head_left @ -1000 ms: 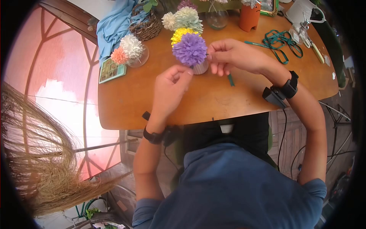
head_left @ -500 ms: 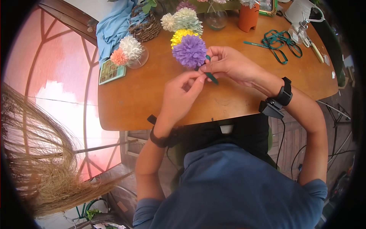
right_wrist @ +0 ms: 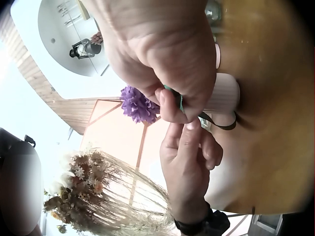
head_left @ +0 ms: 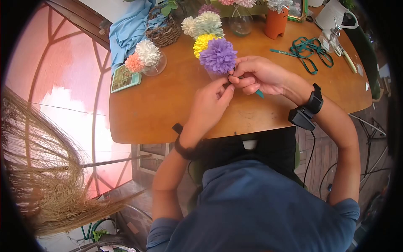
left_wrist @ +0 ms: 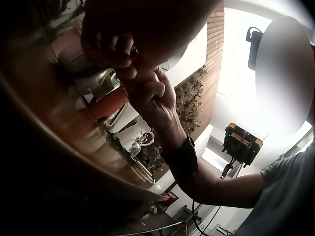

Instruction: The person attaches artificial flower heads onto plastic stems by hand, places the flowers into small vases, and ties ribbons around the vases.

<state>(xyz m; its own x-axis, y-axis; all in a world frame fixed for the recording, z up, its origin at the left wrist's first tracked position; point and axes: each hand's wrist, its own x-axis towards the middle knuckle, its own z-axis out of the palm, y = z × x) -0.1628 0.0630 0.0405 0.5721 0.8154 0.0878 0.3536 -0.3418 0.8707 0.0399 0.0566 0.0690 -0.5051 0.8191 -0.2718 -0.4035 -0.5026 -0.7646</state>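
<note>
A purple pompom flower (head_left: 218, 55) stands just above both hands, its stem mostly hidden behind the fingers. My left hand (head_left: 208, 106) pinches below the bloom between thumb and forefinger. Right beside those fingertips, my right hand (head_left: 266, 76) has its fingers curled round a dark green ribbon (right_wrist: 224, 127), whose loose tail hangs past the fingers. Thumbs and fingertips of both hands meet at the stem in the right wrist view. Behind the purple bloom is a yellow flower (head_left: 203, 44), and a pale ribbed pot (right_wrist: 227, 93) stands behind the hands.
A long green ribbon (head_left: 308, 52) lies tangled at the right, near scissors (head_left: 347, 61). White and coral flowers (head_left: 147, 52) in a glass vase stand left, beside a mint-coloured box (head_left: 125, 80). An orange pot (head_left: 276, 26) and a woven basket (head_left: 164, 32) are farther back.
My hands have come together under the purple bloom, the left moving right and forward. The ribbon tail swung between them and now hangs under the right hand. The bloom has shifted slightly right.
</note>
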